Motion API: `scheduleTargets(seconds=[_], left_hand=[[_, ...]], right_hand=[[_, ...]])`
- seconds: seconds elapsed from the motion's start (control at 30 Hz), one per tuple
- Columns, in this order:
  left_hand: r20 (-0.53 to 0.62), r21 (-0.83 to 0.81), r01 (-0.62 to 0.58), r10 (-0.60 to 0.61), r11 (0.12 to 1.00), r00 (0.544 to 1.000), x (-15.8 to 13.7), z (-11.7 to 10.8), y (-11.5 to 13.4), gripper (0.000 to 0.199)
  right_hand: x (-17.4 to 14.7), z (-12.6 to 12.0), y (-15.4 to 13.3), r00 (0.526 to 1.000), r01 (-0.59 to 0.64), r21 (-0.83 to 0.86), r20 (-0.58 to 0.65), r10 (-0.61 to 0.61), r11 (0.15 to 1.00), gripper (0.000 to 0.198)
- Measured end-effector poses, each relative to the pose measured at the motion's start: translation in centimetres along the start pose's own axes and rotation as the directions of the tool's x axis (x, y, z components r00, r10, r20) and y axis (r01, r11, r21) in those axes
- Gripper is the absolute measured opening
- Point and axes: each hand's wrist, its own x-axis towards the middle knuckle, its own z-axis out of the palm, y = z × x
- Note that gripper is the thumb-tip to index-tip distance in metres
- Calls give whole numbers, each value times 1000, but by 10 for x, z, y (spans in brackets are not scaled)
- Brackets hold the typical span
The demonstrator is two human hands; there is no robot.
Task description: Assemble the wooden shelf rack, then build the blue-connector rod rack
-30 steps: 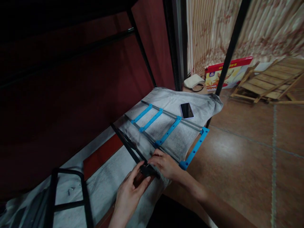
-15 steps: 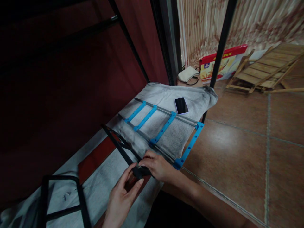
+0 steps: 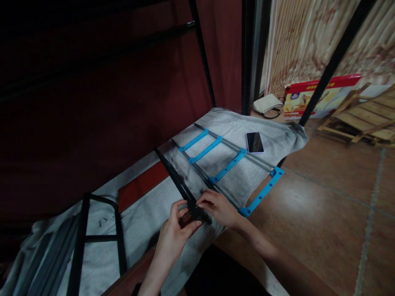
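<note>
My left hand (image 3: 176, 230) grips the near end of a black frame (image 3: 174, 174) between thumb and fingers, over the grey cloth (image 3: 140, 220). My right hand (image 3: 220, 210) has its fingertips bunched narrow at that same end; I can't tell whether they pinch something small. To the left lies another black frame (image 3: 101, 238). Past my right hand, blue bars (image 3: 228, 167) span grey rods, with a phone (image 3: 254, 142) just beyond. Farther off, a printed box (image 3: 324, 98) stands near a wooden chair (image 3: 367, 115).
</note>
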Motion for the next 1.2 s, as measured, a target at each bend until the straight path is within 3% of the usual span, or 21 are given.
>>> scheduleTargets(seconds=[0.33, 0.47, 0.6, 0.93, 1.1, 1.2], left_hand=[[-25, 36, -75, 76, 997, 997, -3, -5, 2, 26], [-16, 78, -108, 109, 991, 994, -3, -6, 3, 15], [-29, 85, -137, 139, 987, 990, -1, -5, -1, 17], [-30, 181, -140, 147, 973, 989, 1, -6, 0, 15], [-24, 199, -152, 160, 968, 987, 2, -5, 4, 9], [-23, 189, -168, 175, 968, 984, 1, -5, 6, 6]], right_hand=[[7, -9, -9, 969, 221, -201, 156, -192, 954, 25], [10, -12, -13, 958, 246, -241, 209, -198, 939, 27], [13, -13, -13, 951, 252, -258, 246, -188, 933, 25], [18, -6, -10, 988, 96, -118, 128, -81, 988, 17], [14, 3, -10, 978, -201, 168, 84, 189, 965, 9], [8, 14, -7, 961, -275, 260, 45, 273, 926, 15]])
